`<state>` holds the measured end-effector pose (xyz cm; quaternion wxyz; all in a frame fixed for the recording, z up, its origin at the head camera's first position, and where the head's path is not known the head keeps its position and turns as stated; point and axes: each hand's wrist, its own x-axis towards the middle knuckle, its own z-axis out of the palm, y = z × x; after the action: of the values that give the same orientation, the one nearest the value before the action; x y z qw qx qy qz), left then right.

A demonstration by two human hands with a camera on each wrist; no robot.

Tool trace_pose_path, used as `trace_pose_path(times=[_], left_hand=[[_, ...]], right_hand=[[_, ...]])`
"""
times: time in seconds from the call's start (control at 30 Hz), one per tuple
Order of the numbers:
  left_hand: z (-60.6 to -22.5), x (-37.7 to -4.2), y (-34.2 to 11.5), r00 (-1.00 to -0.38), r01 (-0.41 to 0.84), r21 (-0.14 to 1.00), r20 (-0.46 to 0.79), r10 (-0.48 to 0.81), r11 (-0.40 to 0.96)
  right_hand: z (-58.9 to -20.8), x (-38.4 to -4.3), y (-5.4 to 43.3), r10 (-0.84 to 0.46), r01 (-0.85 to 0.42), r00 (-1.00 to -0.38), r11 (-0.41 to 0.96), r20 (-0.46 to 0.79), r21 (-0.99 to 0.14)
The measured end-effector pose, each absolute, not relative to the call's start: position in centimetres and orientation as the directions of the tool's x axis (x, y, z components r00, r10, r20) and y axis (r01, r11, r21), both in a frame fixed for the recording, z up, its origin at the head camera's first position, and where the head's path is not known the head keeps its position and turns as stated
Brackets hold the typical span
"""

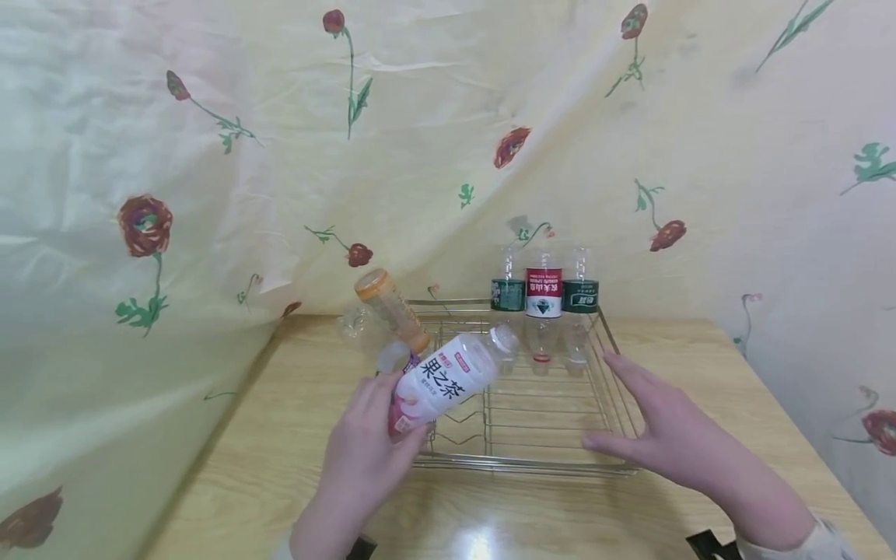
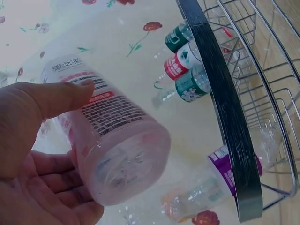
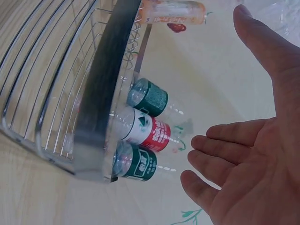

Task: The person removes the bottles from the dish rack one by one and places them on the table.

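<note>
My left hand [image 1: 374, 435] grips a plastic drink bottle [image 1: 444, 381] with a white and pink label, thumb on one side and fingers round the other. The bottle is tilted, its white cap pointing up and right, above the left part of a wire rack [image 1: 539, 426]. In the left wrist view its translucent base [image 2: 133, 161] faces the camera. My right hand [image 1: 672, 435] is empty beside the rack's right edge, thumb and fingers spread apart. At the back of the rack, three clear bottles stand cap down: one with a red and white label [image 1: 544, 292] between two with green labels [image 1: 579, 295].
A clear bottle with an orange cap [image 1: 392, 307] leans at the rack's left side. Near it, a purple-labelled bottle [image 2: 225, 164] is partly hidden in the head view by the held bottle. The wooden table [image 1: 280, 435] meets a flower-patterned cloth [image 1: 420, 155] behind and at the sides.
</note>
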<state>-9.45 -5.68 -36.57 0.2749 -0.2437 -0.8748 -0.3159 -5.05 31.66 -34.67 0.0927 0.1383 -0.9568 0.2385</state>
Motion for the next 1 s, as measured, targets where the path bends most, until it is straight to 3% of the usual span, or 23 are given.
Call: trace_pose_path(times=[0.6,0.87,1.0], left_hand=[[-36.9,-9.5,-8.6,-0.748,0.537,0.580,0.663,0.027,0.613],[-36.9,-9.7,-9.9,-0.658,0.582,0.553,0.751,-0.054,0.596],[-36.8,-10.0,-10.3,-0.651,0.564,0.565,0.753,-0.096,0.602]], right_hand=[[-36.7,-4.5,33.6,-0.167,-0.234,-0.970,0.848,0.178,-0.476],[-37.4,-4.6,34.3,-0.139,-0.175,-0.984,0.841,0.108,-0.512],[-37.7,-4.4,34.6,-0.132,-0.159,-0.987,0.836,0.088,-0.526]])
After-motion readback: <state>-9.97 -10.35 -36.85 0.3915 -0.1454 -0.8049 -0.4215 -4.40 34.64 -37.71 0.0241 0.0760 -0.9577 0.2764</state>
